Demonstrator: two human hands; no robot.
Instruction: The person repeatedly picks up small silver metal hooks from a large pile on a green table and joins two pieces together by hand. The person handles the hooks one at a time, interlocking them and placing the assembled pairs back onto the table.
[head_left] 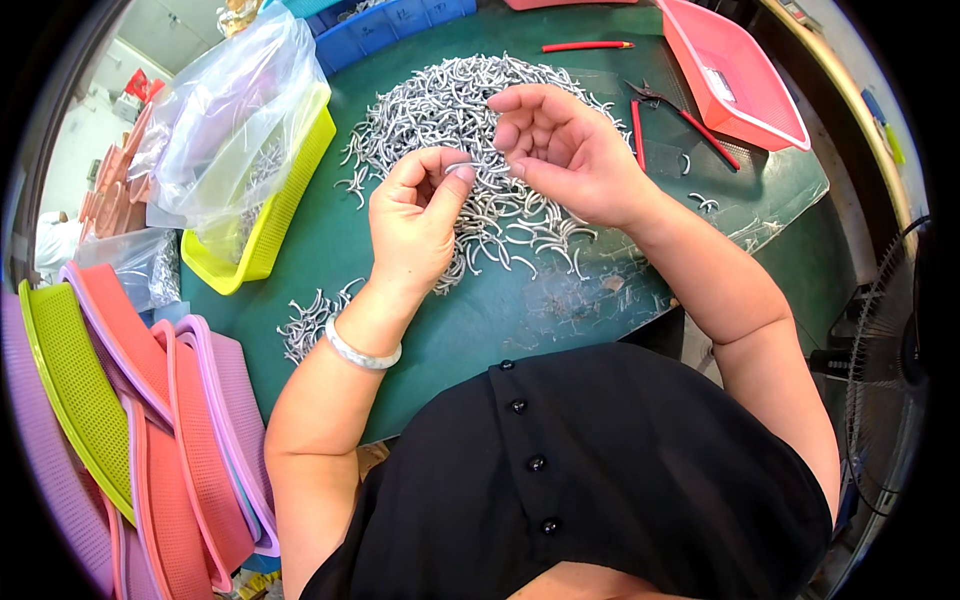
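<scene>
My left hand [412,215] is closed, thumb and forefinger pinching a small curved metal piece [462,167] above the pile. Close by on the right, my right hand [578,155] has its fingers loosely curled, with a gap between forefinger and thumb. Its thumb tip is near the far end of the piece; whether they touch I cannot tell. Beneath both hands spreads a large pile of similar grey curved metal pieces [455,95]. A smaller heap of these pieces [303,330] lies beside my left forearm, which wears a pale bracelet [362,352].
Red-handled pliers [708,140] and a thin red tool [588,46] lie on the green table [480,325]. A pink basket [735,85] stands at the far right. Leftward are a yellow-green basket [262,245] with a plastic bag and stacked baskets [185,470]. A fan [885,370] stands right.
</scene>
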